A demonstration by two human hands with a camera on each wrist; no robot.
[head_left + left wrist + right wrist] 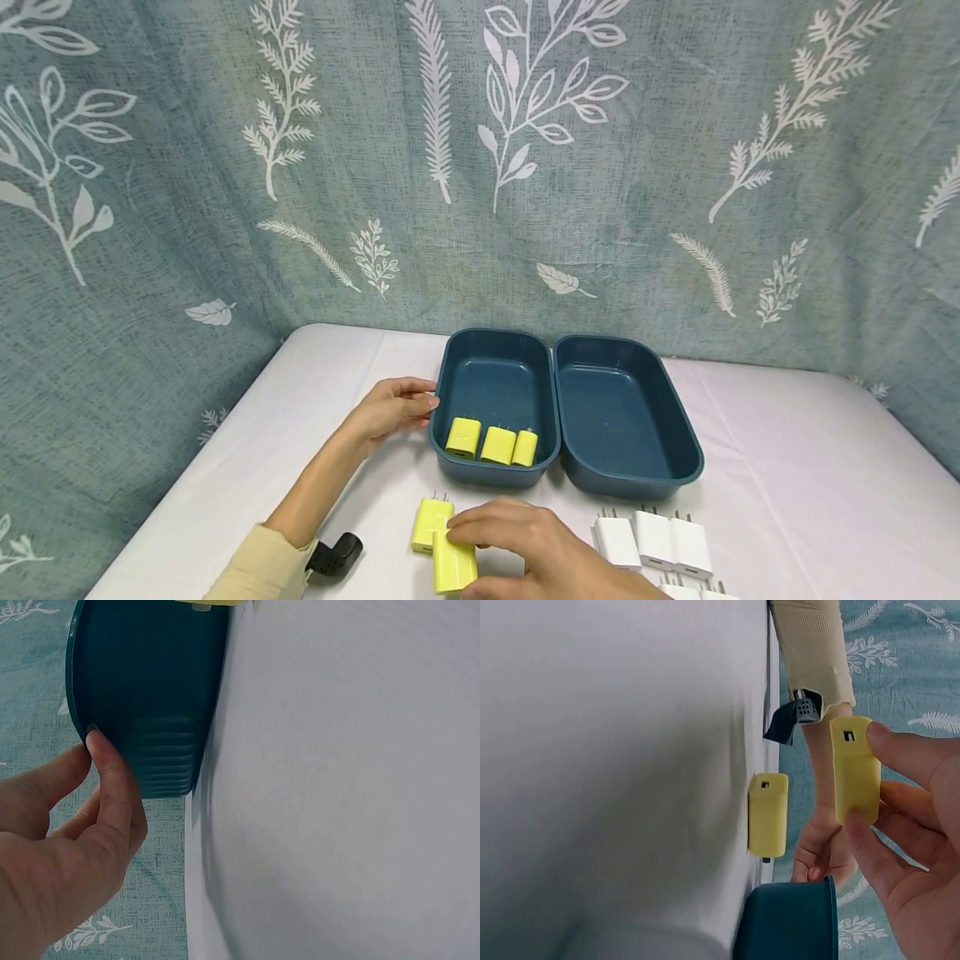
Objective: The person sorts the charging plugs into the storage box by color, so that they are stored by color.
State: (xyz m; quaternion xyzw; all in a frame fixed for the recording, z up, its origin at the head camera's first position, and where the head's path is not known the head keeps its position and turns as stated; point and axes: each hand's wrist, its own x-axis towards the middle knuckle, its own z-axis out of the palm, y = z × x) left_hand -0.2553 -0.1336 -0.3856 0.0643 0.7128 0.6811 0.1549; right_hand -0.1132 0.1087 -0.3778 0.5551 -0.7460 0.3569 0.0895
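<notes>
My left hand is at the left side of a dark blue plastic box, and in the left wrist view its thumb and a finger pinch the box's rim. Several yellow charger plugs lie inside at the near end. My right hand holds another yellow charger plug between thumb and fingers, above the table in front of the box. The held plug's port faces the right wrist camera. Just behind it, one more yellow charger plug lies on the cloth, prongs pointing away.
A second dark blue box stands against the first one's right side. Several white charger plugs lie in front of it, partly behind my right forearm. A black device is at the left sleeve's cuff. A patterned curtain hangs behind the white-covered table.
</notes>
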